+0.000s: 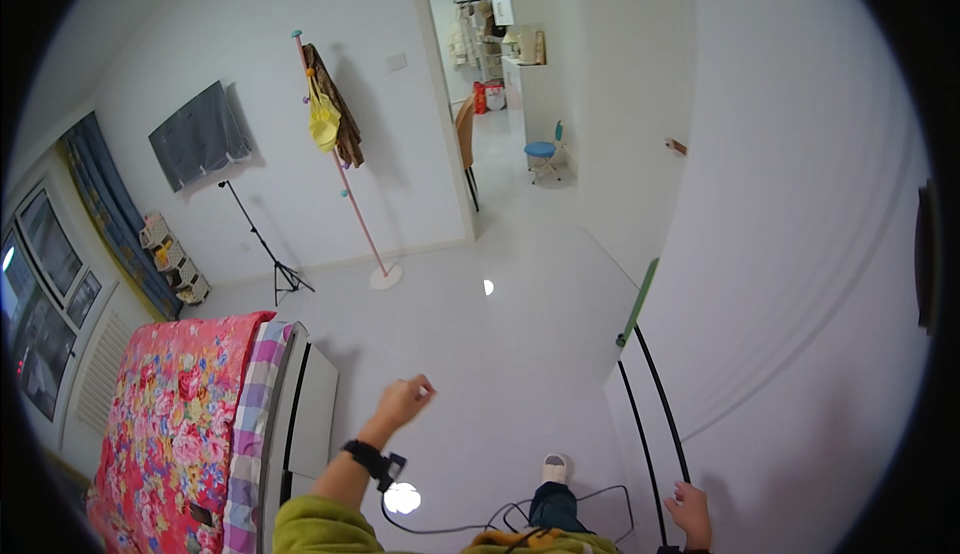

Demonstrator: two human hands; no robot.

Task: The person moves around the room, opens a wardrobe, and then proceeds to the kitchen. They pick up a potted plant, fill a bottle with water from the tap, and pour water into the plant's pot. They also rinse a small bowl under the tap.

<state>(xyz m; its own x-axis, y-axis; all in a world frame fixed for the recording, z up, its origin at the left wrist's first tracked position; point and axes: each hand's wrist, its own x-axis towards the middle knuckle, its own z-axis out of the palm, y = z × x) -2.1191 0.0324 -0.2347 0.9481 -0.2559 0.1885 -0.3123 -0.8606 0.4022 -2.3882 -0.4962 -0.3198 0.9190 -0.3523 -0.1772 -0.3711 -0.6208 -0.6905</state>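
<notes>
My left hand (406,401) hangs over the glossy floor, its fingers curled with nothing seen in them. A black wrist strap (366,458) with a small device sits on that forearm. From near this device a black cable (435,531) loops low across my body. At the lower right, my right hand (690,513) holds nothing visible and its fingers are apart. It is beside a long black strip (666,396) on a white upright surface; whether it touches is unclear. A green bar (640,302) stands at the top of the black strips.
A bed with a floral quilt (172,419) is on the left. Beyond stand a black tripod (255,231) and a pink coat stand (360,216). A white door (630,103) opens beside the doorway, with a blue chair (541,150) past it. One slippered foot (554,468) is below me.
</notes>
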